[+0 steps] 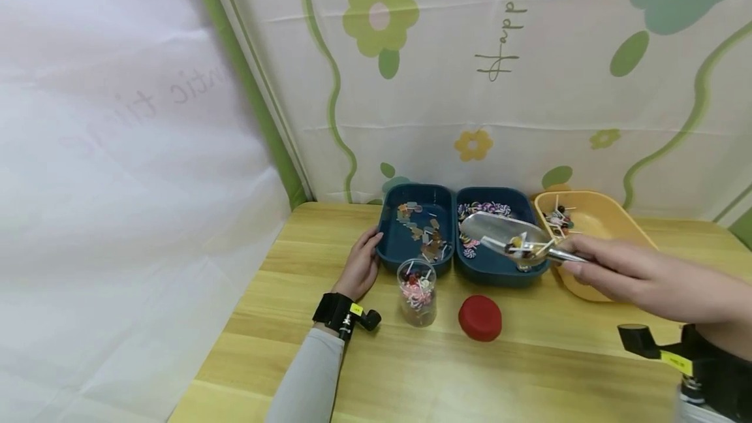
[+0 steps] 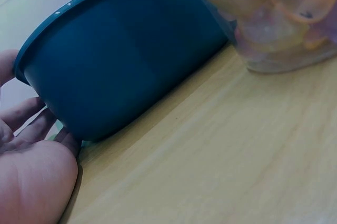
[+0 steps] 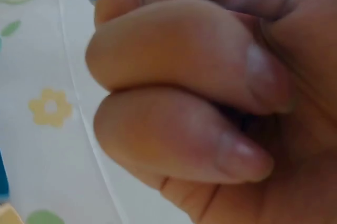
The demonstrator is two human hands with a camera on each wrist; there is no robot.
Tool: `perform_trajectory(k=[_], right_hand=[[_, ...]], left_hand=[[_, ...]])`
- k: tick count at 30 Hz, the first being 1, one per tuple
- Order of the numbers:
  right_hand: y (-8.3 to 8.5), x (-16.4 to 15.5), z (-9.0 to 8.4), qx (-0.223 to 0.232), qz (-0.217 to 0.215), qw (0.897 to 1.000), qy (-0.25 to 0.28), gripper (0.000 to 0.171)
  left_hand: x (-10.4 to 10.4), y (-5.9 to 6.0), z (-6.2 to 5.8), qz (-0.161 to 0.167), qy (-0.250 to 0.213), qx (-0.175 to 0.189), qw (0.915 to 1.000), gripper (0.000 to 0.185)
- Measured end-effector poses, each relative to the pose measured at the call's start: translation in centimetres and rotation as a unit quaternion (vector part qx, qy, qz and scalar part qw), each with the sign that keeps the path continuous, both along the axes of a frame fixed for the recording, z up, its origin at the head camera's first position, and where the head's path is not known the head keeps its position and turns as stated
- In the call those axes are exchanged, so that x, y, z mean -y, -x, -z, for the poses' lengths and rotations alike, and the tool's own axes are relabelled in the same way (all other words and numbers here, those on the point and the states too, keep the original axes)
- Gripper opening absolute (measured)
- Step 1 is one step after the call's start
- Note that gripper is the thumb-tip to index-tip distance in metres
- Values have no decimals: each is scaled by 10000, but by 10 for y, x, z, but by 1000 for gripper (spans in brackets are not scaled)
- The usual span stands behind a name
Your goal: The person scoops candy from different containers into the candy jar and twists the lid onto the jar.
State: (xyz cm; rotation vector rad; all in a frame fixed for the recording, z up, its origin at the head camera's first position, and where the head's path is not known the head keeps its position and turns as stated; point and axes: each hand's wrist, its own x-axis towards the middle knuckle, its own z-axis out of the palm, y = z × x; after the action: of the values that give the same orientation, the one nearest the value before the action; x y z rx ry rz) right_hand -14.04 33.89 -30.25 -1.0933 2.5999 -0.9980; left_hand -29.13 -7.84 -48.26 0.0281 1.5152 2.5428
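My right hand (image 1: pixel 593 265) grips the handle of a metal scoop (image 1: pixel 506 234) that carries a few lollipops above the right blue tray (image 1: pixel 498 271). In the right wrist view the curled fingers (image 3: pixel 184 92) fill the frame. My left hand (image 1: pixel 360 265) rests with straight fingers against the left side of the left blue tray (image 1: pixel 392 256), whose dark wall (image 2: pixel 126 56) fills the left wrist view beside the palm (image 2: pixel 31 182). In front of the trays stands a clear jar (image 1: pixel 417 292) holding sweets. Its red lid (image 1: pixel 480 318) lies on the table to its right.
A yellow basin (image 1: pixel 611 224) with a few lollipops stands at the right, behind my right hand. The wooden table (image 1: pixel 411 371) meets a flowered cloth backdrop (image 1: pixel 470 70) at the rear. A white sheet hangs along the left side.
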Motion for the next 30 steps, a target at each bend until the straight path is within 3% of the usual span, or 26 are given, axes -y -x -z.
perform_trajectory(k=[2,4,11,20,30], right_hand=[[-1,13,-1,-341,-188,9992,-34,27],[0,25,-1,-394,-354,9986,-33,25],[3,51,1,-291,-361,9986,-244,21],[6,58,3,142,-384,9991,-106,22],[2,56,0,-223,-263,9993,-166,21]], left_hand=[[-1,0,-1,-1,-5,-11,10000,49],[-1,0,-2,2,-11,-7,10000,50],[-3,0,-2,73,36,-68,9999,51],[-3,1,-1,78,-12,-75,9999,51],[-3,1,-1,36,-8,-86,10000,53]])
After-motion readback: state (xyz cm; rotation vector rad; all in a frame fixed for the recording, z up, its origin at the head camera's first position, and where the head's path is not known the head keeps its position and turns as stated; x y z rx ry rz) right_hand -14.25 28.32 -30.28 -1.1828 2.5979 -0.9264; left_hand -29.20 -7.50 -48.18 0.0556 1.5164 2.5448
